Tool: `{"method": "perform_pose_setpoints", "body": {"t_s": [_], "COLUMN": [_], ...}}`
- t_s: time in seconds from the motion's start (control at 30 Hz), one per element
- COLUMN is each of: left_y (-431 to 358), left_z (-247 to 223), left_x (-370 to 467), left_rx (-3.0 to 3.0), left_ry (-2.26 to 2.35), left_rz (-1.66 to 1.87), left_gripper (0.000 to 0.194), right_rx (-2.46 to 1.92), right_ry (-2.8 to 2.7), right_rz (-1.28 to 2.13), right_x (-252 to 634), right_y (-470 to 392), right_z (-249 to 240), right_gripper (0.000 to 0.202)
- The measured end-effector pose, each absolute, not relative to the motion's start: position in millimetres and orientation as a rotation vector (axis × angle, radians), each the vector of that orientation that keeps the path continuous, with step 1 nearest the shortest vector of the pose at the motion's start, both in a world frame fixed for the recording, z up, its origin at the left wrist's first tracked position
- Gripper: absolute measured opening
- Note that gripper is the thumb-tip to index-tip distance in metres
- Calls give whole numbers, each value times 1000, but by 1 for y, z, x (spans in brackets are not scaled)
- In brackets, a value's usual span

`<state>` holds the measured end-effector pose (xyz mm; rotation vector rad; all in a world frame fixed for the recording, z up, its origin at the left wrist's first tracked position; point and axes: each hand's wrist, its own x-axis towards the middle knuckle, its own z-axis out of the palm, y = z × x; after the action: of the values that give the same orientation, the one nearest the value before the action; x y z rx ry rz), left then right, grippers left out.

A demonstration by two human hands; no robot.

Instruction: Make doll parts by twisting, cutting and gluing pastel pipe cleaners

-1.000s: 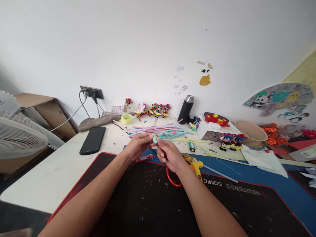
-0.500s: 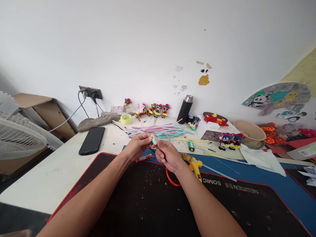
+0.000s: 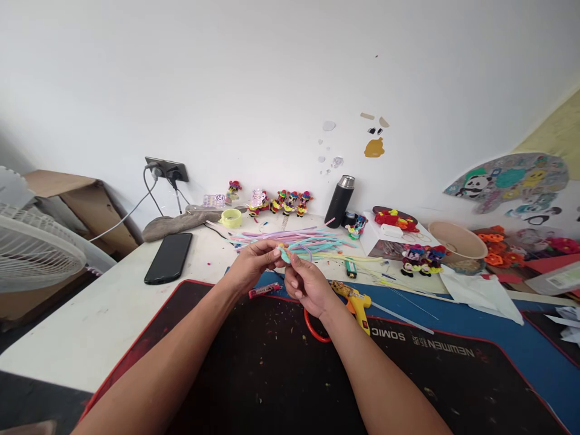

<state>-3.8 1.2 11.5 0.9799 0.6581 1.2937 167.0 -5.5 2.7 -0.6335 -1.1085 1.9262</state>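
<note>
Between my two hands is a small turquoise fuzzy piece (image 3: 285, 255) with a bit of orange at its top. My left hand (image 3: 254, 264) pinches it from the left with thumb and forefinger. From the right, my right hand (image 3: 309, 283) grips it, the other fingers curled. Just behind lie many pastel pipe cleaners (image 3: 312, 239) in pink, purple and turquoise. A yellow glue gun (image 3: 360, 307) and red-handled scissors (image 3: 312, 329) lie beside my right wrist, partly hidden by it.
A phone (image 3: 168, 258) lies at the left on the white table (image 3: 90, 338). Small colourful figures (image 3: 290, 203) and a black flask (image 3: 339, 202) stand near the wall. A fan (image 3: 36, 248) is at the far left, a beige bowl (image 3: 458, 240) at the right.
The turquoise piece has turned slightly between my fingers and shows a little more of its surface. Both hands have stayed almost in place.
</note>
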Motion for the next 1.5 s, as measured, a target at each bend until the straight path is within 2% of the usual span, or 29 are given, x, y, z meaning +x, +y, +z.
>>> {"method": "perform_pose_setpoints", "body": {"t_s": [0.23, 0.47, 0.77, 1.07, 1.5], "left_y": [0, 2, 6, 8, 7], "left_z": [14, 14, 8, 10, 11], "left_x": [-3, -6, -8, -9, -14], "left_rx": [956, 991, 1117, 1050, 1057], "left_ry": [720, 752, 893, 846, 805], "left_rz": [1290, 1301, 1236, 1278, 1225], "left_gripper": [37, 53, 39, 37, 38], "right_rx": [-648, -875, -1148, -1036, -1024], "right_ry": [-1108, -1244, -1550, -1508, -1485], "right_rz": [1899, 1634, 1128, 1297, 1317], "right_x": [167, 164, 164, 163, 164], "right_y": [-5, -4, -1, -6, -2], "right_z": [5, 3, -7, 1, -3], "right_gripper": [39, 38, 36, 40, 35]}}
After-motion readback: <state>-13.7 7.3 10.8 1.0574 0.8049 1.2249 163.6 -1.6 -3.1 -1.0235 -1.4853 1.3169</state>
